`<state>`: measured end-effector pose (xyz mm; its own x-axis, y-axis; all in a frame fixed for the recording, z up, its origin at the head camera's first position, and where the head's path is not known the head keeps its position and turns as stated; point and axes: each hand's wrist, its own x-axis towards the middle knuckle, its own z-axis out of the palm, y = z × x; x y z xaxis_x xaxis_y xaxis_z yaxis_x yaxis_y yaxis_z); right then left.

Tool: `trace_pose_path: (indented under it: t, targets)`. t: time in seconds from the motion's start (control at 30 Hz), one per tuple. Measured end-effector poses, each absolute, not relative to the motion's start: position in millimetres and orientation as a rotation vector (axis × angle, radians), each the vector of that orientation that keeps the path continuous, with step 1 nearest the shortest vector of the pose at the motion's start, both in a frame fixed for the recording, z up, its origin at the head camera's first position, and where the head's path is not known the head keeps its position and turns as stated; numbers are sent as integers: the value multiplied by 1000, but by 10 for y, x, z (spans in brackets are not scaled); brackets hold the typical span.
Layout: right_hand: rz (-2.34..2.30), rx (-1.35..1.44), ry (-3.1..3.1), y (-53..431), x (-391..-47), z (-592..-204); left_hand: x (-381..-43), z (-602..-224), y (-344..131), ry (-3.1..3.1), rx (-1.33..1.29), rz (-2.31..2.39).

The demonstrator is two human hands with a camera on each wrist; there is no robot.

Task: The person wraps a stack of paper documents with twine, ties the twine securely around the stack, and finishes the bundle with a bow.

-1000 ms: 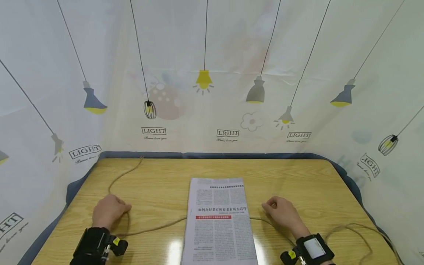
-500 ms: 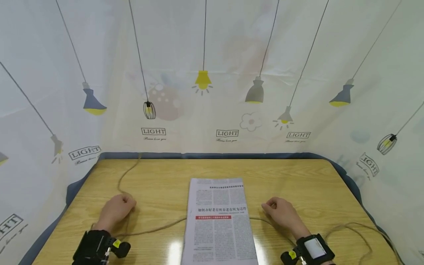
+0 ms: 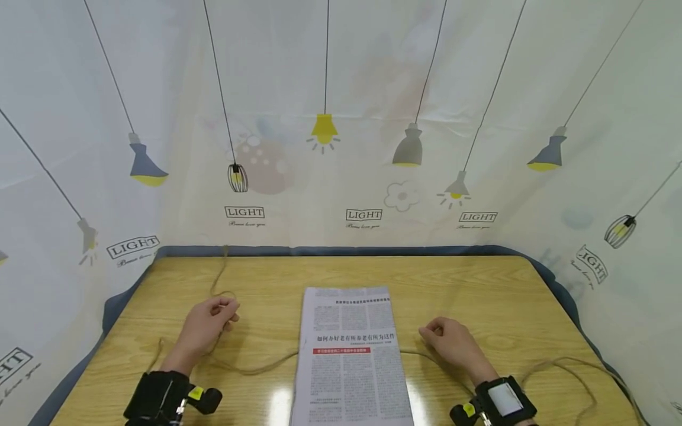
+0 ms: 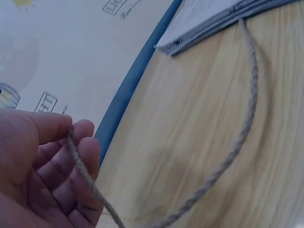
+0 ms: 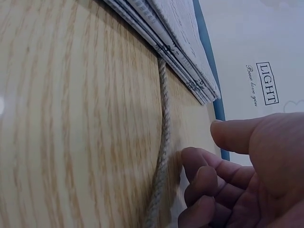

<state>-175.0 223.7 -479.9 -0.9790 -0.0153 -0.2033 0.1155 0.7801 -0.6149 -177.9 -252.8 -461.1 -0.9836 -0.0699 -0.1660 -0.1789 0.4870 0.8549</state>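
Note:
A stack of folded newspapers (image 3: pixel 354 319) lies on the wooden table in the middle of the head view. Beneath it runs a braided twine rope (image 3: pixel 256 371), coming out on both sides. My left hand (image 3: pixel 209 325) is raised left of the stack and pinches the rope between thumb and forefinger. The left wrist view shows the rope (image 4: pixel 244 130) curving from those fingertips back under the papers. My right hand (image 3: pixel 453 345) rests right of the stack with loosely curled fingers holding nothing. In the right wrist view the rope (image 5: pixel 165 118) passes beside its fingers.
The wooden table (image 3: pixel 453 284) has a dark blue border along its edges. Behind and around it hangs a pale cloth (image 3: pixel 298 59) printed with lamps. A loose loop of rope (image 3: pixel 565 362) lies at the right, near the right wrist strap.
My left hand has moved right and upward toward the newspapers, drawing the pinched rope along with it. The right hand and the newspapers stay in place.

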Motion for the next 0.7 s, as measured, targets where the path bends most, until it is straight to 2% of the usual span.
trace_pose_path:
  t: [0.43,0.7]
  targets:
    - [-1055,30,2797,2139,-1783,-4736,-1794,-4471,-1953,2590,-31,1676]
    - [-1250,-177,2677,1938,-1816,-4618,-1760,-4391,-1588,2558,162,1738]
